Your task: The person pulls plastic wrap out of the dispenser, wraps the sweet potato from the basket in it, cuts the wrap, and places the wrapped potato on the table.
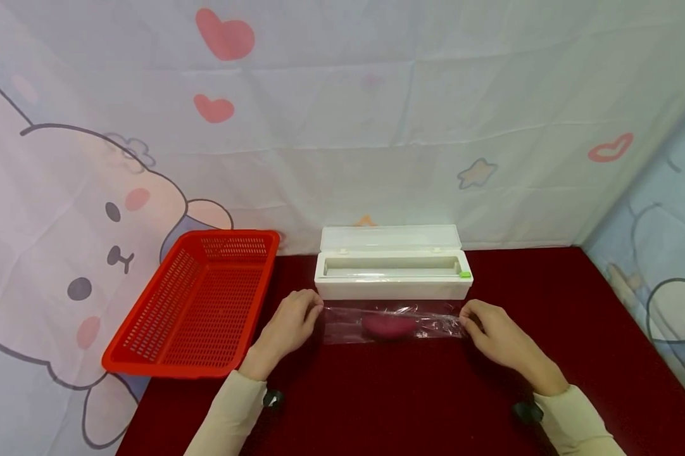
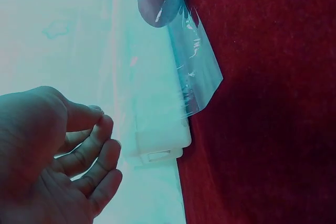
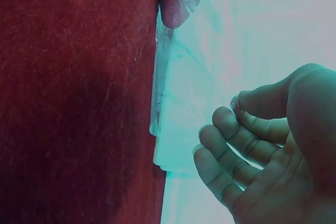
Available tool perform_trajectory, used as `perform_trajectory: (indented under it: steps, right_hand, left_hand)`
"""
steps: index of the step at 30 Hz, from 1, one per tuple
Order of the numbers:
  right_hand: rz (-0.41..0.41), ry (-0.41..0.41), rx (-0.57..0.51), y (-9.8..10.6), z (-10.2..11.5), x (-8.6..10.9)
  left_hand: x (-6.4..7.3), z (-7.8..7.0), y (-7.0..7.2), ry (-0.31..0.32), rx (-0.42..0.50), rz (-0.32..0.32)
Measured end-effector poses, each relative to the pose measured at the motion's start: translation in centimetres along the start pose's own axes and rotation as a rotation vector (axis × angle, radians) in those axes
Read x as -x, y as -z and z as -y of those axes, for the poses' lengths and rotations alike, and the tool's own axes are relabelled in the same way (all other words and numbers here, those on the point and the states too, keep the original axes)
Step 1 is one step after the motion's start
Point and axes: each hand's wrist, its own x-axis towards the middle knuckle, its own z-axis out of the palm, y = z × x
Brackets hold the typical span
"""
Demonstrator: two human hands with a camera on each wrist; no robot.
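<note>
A sheet of clear plastic wrap point(image 1: 345, 326) stretches between my two hands, partly covering an oblong, purplish-red item point(image 1: 388, 326) with rounded ends. My left hand point(image 1: 288, 326) pinches the wrap's far left corner between thumb and index finger. At the far right corner, the thumb and index finger of my right hand point(image 1: 499, 332) pinch it too. Just beyond the wrap stands a white cling film dispenser point(image 1: 394, 290), its lid point(image 1: 390, 237) raised and a green slider point(image 1: 465, 275) at its right end. Both wrist views show the wrapped end of the purplish-red item point(image 2: 156, 3) point(image 3: 181, 9).
A red slatted plastic basket point(image 1: 257, 304) stands to the left, close by my left forearm. Dark red cloth point(image 1: 388, 399) covers the table. Behind the dispenser hangs a pale printed curtain point(image 1: 342, 114), and another side of it point(image 1: 656, 253) borders the table on the right.
</note>
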Motion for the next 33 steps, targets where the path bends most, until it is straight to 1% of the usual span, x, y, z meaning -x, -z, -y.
perform_trajectory:
  steps: [6, 14, 17, 22, 29, 33]
  right_hand:
    - [-0.013, -0.038, 0.01, -0.7, -0.2, -0.7]
    - [-0.042, -0.114, 0.04, -1.7, -0.2, -1.3]
    - [-0.05, -0.145, 0.04, -1.9, -0.3, -1.4]
    - [-0.037, -0.177, 0.02, -2.2, -0.6, -1.4]
    - [-0.027, -0.194, 0.005, -2.6, -1.1, -1.4]
    - [-0.014, -0.205, 0.002, -2.9, -1.4, -1.5]
  left_hand:
    - [-0.8, 0.7, -1.1, -0.007, 0.02, -0.046]
    - [-1.4, 1.3, -2.5, 0.025, 0.038, -0.056]
    - [-1.5, 1.5, -2.9, 0.044, 0.055, -0.048]
    - [-1.5, 1.6, -3.4, 0.074, 0.085, -0.02]
    - [-1.5, 2.0, -4.1, 0.061, 0.086, -0.02]
    - [-1.5, 2.1, -4.5, 0.075, 0.086, -0.018]
